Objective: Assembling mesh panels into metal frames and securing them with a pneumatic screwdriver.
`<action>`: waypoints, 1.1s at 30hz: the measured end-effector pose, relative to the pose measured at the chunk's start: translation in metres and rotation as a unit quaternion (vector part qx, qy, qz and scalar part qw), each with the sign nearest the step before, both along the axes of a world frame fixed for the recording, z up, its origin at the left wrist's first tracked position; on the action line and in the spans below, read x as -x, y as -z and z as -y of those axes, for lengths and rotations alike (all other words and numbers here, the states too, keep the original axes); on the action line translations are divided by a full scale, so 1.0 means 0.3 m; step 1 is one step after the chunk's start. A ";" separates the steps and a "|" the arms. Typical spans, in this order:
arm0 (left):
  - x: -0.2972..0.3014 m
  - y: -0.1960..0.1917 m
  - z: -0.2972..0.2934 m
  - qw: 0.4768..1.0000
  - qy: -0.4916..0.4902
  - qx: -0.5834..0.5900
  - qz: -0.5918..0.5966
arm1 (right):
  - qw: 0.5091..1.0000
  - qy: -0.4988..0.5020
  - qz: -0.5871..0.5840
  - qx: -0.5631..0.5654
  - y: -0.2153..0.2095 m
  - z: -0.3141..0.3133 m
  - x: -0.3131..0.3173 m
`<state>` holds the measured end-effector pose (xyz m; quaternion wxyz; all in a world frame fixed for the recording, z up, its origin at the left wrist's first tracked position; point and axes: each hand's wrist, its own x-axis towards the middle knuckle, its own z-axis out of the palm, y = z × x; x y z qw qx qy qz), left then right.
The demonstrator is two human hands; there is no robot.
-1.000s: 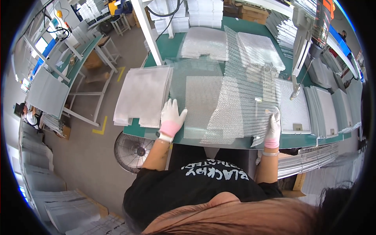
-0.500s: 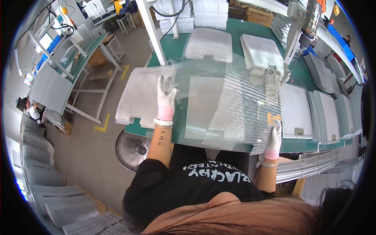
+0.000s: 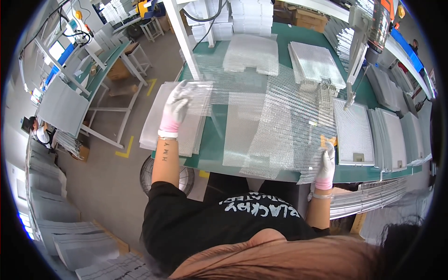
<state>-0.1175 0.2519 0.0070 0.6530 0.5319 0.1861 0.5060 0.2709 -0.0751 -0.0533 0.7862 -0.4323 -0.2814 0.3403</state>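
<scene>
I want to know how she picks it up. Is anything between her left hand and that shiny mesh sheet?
No. The left hand already rests on the corner of the mesh sheet. The right hand touches its near right corner. Nothing visible lies between either hand and the sheet.

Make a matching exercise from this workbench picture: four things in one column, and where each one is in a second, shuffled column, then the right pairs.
Things:
1. left hand
2. right hand
3. framed mesh filter
4. floor fan

Places:
A. under the table's near edge, on the floor
B. flat on the green table, right of the spread mesh sheet
C. at the near right corner of that sheet
D. on the stack of mesh sheets at the table's left end

Pairs: 1-D, 2-C, 3-B, 4-A
</scene>
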 end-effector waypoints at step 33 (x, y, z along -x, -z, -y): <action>-0.257 0.226 0.529 0.845 -0.136 -0.082 -0.511 | 0.832 -0.036 0.439 0.337 -0.018 -0.275 0.104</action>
